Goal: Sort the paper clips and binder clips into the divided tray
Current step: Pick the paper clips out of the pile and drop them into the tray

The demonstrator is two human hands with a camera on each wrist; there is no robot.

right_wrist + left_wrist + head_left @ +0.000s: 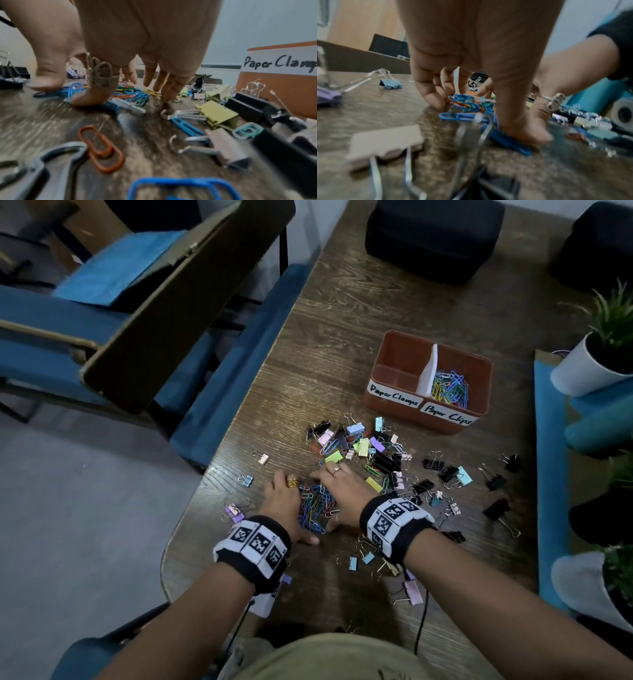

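Two hands: the left hand [282, 501] and the right hand [344, 494] lie palm-down on the wooden table [359, 313], either side of one heap, fingers reaching away from the person.
Left hand state: fingers loosely bent, tips down on the table at the heap's left edge; it has hold of nothing that I can see.
Right hand state: fingers spread and nearly straight, tips and thumb down on the clips at the heap's right edge; nothing is pinched.
Paper clip heap [317, 506]: a mixed-colour tangle between the two hands, touching both; neither hand is clearly nearer.
Heap's long axis: it runs near-to-far, along the line of the forearms; single clips point every way.
Binder clips [383, 460]: scattered just beyond and to the right of the right hand, black and pastel, handles pointing all ways.
Divided tray [387, 361]: far and right of both hands, past the binder clips, so the right hand looks better placed to carry.
Tray compartments: right one, labelled "Paper Clips", holds coloured paper clips [450, 388]; left one, labelled "Paper Clamps", looks bare.
Likely next move: close both hands inward to gather the heap.
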